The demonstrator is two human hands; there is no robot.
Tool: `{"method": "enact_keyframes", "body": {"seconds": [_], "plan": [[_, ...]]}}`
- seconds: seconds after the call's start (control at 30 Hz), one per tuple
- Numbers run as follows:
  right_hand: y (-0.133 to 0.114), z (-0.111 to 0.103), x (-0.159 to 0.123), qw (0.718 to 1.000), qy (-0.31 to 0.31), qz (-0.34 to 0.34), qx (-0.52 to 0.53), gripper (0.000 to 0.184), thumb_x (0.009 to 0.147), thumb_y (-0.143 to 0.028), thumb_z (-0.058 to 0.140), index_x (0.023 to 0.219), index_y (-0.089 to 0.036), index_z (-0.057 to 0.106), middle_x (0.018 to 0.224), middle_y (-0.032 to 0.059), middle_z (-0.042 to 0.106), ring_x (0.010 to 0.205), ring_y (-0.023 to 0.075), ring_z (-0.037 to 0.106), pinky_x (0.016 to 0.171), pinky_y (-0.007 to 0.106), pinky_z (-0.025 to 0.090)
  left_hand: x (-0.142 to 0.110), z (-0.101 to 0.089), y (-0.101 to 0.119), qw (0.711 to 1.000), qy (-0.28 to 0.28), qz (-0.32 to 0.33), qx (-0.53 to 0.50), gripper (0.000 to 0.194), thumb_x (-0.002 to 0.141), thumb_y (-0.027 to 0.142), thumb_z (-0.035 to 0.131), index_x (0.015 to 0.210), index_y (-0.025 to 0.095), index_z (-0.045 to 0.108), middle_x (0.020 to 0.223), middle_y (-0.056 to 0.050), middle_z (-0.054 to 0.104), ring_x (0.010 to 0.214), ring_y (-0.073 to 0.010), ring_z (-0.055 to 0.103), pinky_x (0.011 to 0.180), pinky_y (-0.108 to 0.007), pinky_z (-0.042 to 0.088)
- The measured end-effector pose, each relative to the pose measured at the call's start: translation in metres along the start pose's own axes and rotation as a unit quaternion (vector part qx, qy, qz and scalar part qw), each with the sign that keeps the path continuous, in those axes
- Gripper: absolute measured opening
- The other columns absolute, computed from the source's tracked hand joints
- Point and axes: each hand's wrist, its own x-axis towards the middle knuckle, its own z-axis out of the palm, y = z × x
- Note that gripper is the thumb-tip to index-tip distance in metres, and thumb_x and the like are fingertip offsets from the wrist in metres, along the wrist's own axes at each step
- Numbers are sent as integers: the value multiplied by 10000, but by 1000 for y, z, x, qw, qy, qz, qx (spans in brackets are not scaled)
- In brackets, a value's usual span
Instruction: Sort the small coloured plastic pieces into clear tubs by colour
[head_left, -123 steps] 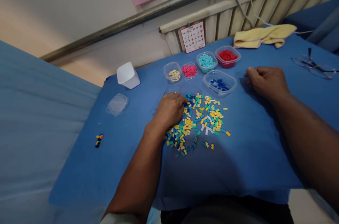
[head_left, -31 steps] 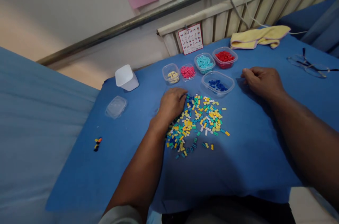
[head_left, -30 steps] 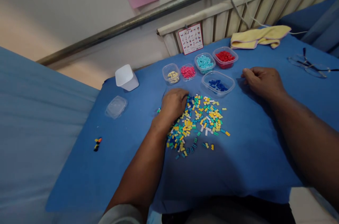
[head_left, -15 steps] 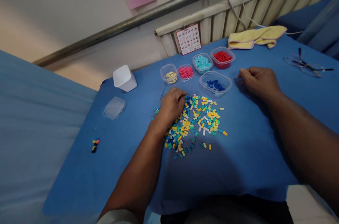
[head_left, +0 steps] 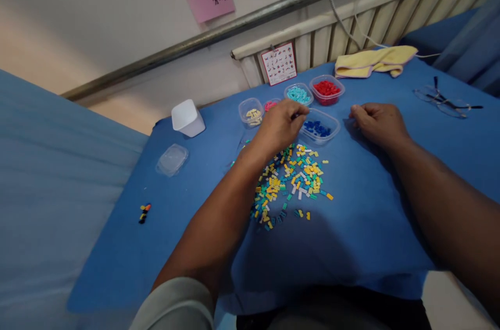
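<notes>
My left hand hovers at the left rim of a clear tub of dark blue bricks, its fingers pinched together. Whatever sits between those fingertips is hidden. Below it spreads a loose pile of small toy bricks in yellow, green, teal, white and blue; my forearm covers part of it. My right hand rests on the blue cloth to the right of the tub, fingers curled closed, and I cannot see anything in them.
Behind stand clear tubs of cream bricks, pink bricks, light blue bricks and red bricks. A white container, a clear lid and a small brick figure lie left. A yellow cloth and glasses lie right.
My left hand has left the back of the brick pile and moved up and right to the dark blue tub, now partly covering the pink one. My right hand stays put; the view shifts slightly.
</notes>
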Motion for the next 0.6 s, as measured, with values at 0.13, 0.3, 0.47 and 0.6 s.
{"method": "enact_keyframes", "body": {"seconds": [0.13, 0.3, 0.47, 0.6], "plan": [[4, 1, 2, 1000, -4, -3, -3, 389, 1027, -490, 578, 818, -238, 788, 804, 48, 786, 834, 256, 720, 780, 365, 483, -35, -9, -19, 983, -135, -39, 116, 278, 1019, 144, 631, 1162, 238, 850, 1216, -64, 832, 1124, -248, 766, 1016, -368, 606], [7, 3, 3, 1000, -5, -6, -4, 401, 1028, -505, 566, 806, -247, 778, 789, 48, 775, 825, 269, 721, 771, 381, 481, -56, -7, -32, 959, -185, -55, 207, 420, 1012, 117, 562, 1269, 274, 855, 1303, -74, 816, 1155, -274, 774, 981, -371, 610], [7, 3, 1, 1000, -6, -9, -5, 404, 1038, -503, 559, 801, -252, 769, 766, 37, 760, 795, 261, 708, 742, 371, 465, -50, -6, -31, 952, -188, -76, 231, 394, 1043, 159, 555, 1281, 245, 856, 1294, -96, 812, 1145, -276, 768, 989, -372, 604], [5, 2, 1, 1000, -5, -6, -5, 395, 1033, -496, 572, 786, -251, 761, 772, 43, 772, 788, 254, 706, 748, 375, 468, -50, -6, -30, 946, -201, -75, 245, 395, 1048, 169, 544, 1292, 224, 850, 1278, -113, 805, 1128, -282, 767, 978, -382, 605]]}}
